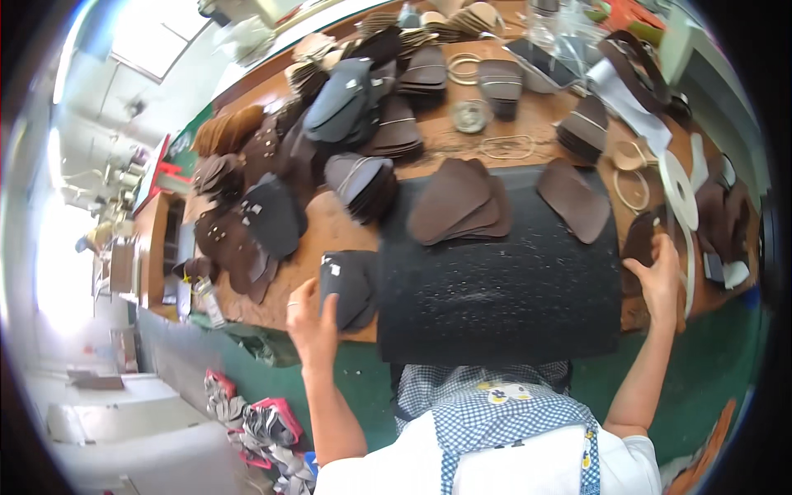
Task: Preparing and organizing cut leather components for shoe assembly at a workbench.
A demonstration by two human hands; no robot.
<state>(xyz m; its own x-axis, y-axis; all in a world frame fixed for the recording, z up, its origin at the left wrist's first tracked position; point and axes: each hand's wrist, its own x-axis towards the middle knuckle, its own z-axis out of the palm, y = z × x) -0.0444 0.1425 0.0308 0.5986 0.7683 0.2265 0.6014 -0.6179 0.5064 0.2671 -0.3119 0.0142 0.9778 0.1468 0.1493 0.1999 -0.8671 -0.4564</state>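
My left hand is at the left, thumb and fingers apart, beside a small stack of dark grey shaped pieces at the table's near edge. Over on the right, my right hand has its thumb and fingers around the edge of a dark brown leather piece; its lower part is partly hidden. Between my hands lies a black mat with pale specks. On its far part rest several overlapping brown leather pieces and another brown leather piece to their right.
Banded stacks of cut pieces and loose grey pieces crowd the left and far side of the wooden table. A tape roll stands farther back. At the right are a white strip roll and tan rings.
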